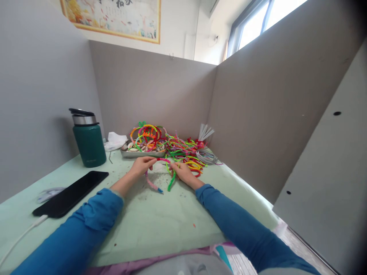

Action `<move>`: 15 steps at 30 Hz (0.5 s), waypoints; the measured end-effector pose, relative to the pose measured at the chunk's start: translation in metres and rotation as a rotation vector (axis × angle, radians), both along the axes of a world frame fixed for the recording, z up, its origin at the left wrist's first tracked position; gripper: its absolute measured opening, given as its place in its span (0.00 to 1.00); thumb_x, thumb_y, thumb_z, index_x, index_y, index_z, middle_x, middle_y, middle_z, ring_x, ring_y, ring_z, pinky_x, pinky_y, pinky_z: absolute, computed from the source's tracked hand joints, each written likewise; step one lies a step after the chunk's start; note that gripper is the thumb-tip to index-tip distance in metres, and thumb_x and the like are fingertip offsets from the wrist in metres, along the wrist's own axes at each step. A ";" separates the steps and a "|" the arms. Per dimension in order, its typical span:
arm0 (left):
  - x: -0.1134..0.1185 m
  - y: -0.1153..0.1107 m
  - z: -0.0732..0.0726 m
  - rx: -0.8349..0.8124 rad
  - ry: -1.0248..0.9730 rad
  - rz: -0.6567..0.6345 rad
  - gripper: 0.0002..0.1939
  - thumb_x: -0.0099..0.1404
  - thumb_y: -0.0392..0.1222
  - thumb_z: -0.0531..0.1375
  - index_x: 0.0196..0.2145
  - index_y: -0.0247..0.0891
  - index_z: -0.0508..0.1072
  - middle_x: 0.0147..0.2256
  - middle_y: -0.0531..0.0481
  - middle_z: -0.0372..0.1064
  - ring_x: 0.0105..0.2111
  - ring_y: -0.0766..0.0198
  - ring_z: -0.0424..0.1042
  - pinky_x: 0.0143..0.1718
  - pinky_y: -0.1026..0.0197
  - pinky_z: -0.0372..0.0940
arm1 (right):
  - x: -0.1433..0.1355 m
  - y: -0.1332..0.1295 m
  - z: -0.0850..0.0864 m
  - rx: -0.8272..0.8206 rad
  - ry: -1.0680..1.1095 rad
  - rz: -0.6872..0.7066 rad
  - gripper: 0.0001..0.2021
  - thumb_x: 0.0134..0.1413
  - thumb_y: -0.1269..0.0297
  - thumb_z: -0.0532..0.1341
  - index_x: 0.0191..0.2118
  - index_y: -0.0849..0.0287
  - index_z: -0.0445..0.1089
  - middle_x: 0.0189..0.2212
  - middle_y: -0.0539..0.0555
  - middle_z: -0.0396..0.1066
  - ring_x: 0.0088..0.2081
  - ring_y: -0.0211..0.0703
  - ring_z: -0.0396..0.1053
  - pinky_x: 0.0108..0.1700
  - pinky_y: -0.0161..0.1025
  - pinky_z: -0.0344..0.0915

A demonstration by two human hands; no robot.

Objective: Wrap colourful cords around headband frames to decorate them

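Between my two hands is a headband-shaped hoop wrapped in pipe cleaners (151,184), coloured pink, red, green and a blue tip. My left hand (142,165) pinches its upper left part, near the red stretch. On the other side, my right hand (181,171) has its fingers closed round the green part of the hoop. The open ends of the hoop point toward me, just above the table. Just beyond my hands, a metal tray (143,154) holds finished-looking colourful hoops (149,131) and small loose pieces. A heap of pipe cleaners (183,147) lies right of the tray.
On the left stand a green bottle (89,143) and a black phone (71,194) with a white cable (24,235). Crumpled white tissue (115,141) lies behind. Grey wires (208,157) and clear sticks (205,132) are at back right. Grey partitions (155,84) enclose the table (160,225).
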State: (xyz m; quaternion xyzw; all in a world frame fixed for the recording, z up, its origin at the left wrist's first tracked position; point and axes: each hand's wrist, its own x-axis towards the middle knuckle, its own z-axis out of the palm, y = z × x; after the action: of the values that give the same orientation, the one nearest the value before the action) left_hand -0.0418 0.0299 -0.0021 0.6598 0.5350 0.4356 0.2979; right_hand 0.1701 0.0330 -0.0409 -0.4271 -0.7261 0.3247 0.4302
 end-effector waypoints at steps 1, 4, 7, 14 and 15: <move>0.000 0.000 -0.001 -0.003 0.013 -0.007 0.21 0.50 0.57 0.59 0.32 0.36 0.75 0.16 0.56 0.63 0.13 0.73 0.49 0.15 0.67 0.45 | 0.000 0.000 0.000 0.001 0.002 -0.001 0.20 0.55 0.50 0.49 0.28 0.61 0.67 0.18 0.48 0.65 0.16 0.32 0.57 0.20 0.30 0.53; 0.003 -0.002 -0.002 -0.049 0.013 -0.073 0.18 0.49 0.56 0.59 0.27 0.36 0.73 0.17 0.56 0.63 0.14 0.73 0.53 0.16 0.67 0.47 | 0.000 0.000 0.000 0.034 -0.006 -0.025 0.20 0.54 0.49 0.50 0.23 0.60 0.64 0.15 0.47 0.61 0.18 0.33 0.56 0.21 0.30 0.51; 0.008 -0.007 -0.002 -0.112 -0.040 -0.159 0.16 0.49 0.53 0.60 0.24 0.36 0.69 0.20 0.54 0.65 0.16 0.72 0.57 0.18 0.67 0.53 | 0.000 0.000 -0.001 0.066 -0.025 -0.031 0.19 0.52 0.49 0.53 0.21 0.60 0.62 0.14 0.45 0.57 0.18 0.32 0.54 0.21 0.29 0.49; 0.013 -0.010 -0.002 -0.176 -0.133 -0.203 0.13 0.50 0.48 0.60 0.29 0.35 0.68 0.18 0.57 0.60 0.15 0.72 0.57 0.16 0.67 0.54 | -0.001 -0.007 0.001 0.099 -0.076 0.061 0.18 0.54 0.50 0.52 0.27 0.60 0.68 0.18 0.47 0.62 0.20 0.33 0.57 0.22 0.29 0.50; 0.013 -0.009 -0.002 -0.180 -0.138 -0.204 0.13 0.50 0.48 0.60 0.30 0.35 0.68 0.19 0.57 0.60 0.14 0.72 0.57 0.16 0.67 0.54 | -0.001 -0.008 0.002 0.120 -0.097 0.064 0.18 0.54 0.51 0.53 0.27 0.60 0.68 0.18 0.47 0.63 0.20 0.33 0.57 0.22 0.29 0.50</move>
State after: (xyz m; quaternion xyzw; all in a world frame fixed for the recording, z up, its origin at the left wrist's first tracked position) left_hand -0.0285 0.0205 -0.0040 0.6499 0.4802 0.3975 0.4347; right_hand 0.1686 0.0252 -0.0388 -0.3921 -0.7775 0.2732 0.4088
